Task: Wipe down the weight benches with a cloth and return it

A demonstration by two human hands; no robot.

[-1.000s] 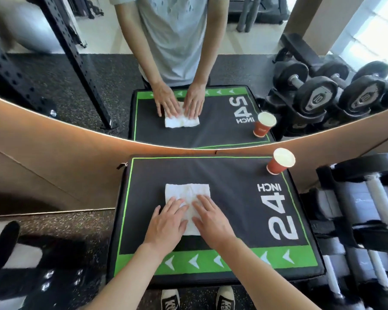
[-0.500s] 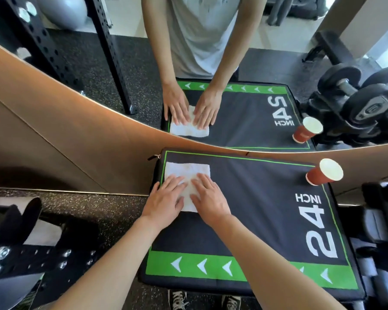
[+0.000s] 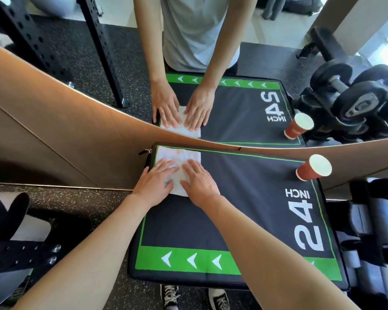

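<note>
The white cloth [image 3: 177,162] lay flat in the far left corner of the padded black surface [image 3: 244,198], its far edge just beside the thin green line that ran round the pad. Both hands pressed down on it side by side, fingers straight and slightly spread. The left hand [image 3: 155,182] covered the cloth's near left part, its outer fingers reaching the pad's left edge; the right hand [image 3: 199,182] lay on the cloth's right part, the heel of the palm on the bare black fabric. Neither hand gripped anything; the fingers only bore flat on the cloth.

Large white print on the pad's right side read "24" with "INCH" above it, turned sideways to the wearer. A green band [image 3: 188,260] along the near edge carried white arrowheads pointing left.

A red paper cup [image 3: 313,168] with a white inside stood at the pad's far right corner, well apart from the cloth. Just behind the pad a mirror [image 3: 233,52] showed the person's two hands on the cloth, the cup, and the lettering reversed. Black dumbbells [image 3: 356,101] showed in the mirror at the right. A pair of black-and-white sneakers [image 3: 170,296] showed on the speckled floor below the pad's near edge.
</note>
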